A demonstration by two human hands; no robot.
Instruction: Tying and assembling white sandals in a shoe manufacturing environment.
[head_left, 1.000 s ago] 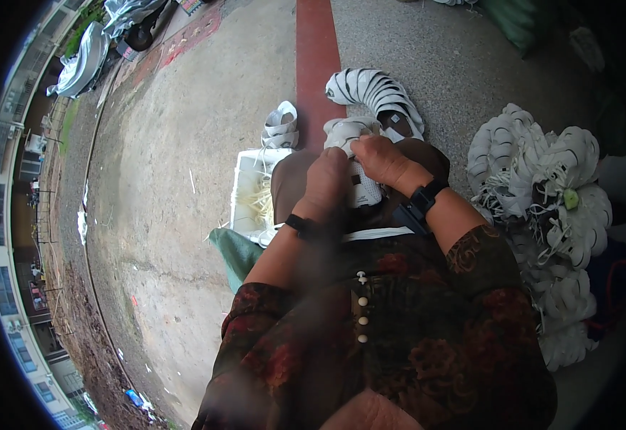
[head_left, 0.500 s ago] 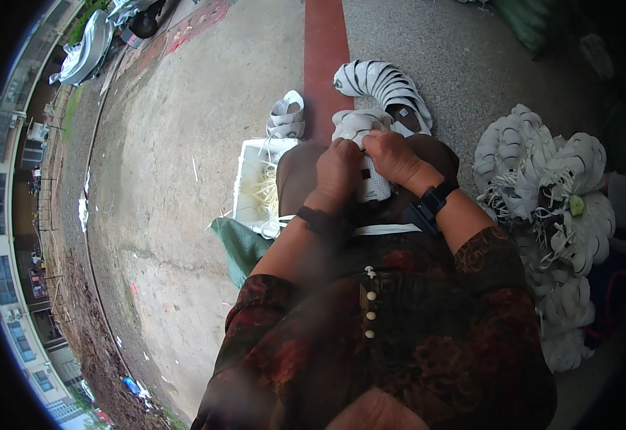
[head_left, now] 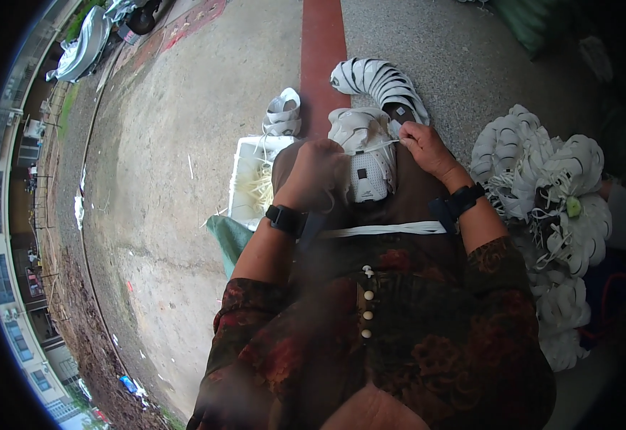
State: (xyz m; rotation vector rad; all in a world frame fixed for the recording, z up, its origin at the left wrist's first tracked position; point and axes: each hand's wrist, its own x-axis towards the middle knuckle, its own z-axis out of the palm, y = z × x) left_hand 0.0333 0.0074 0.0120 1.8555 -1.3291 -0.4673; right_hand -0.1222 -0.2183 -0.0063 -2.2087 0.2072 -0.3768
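Note:
A white shoe upper with a perforated tongue and a small dark square patch rests between my thighs. A thin white shoelace stretches across its top. My right hand pinches one side of the lace, to the right of the upper. On the other side, my left hand is closed beside the upper, at the lace's left side; its fingertips are partly hidden. More white uppers lie bunched just beyond, at my knees.
A curved row of nested white uppers stretches out ahead. Left of my leg, a white box holds pale laces, with a small stack of uppers behind it. A large heap of white uppers lies at my right. A green sack is at my left.
My hands were together over the shoe upper; now they have moved apart, left and right, drawing the lace out between them. More of the upper shows.

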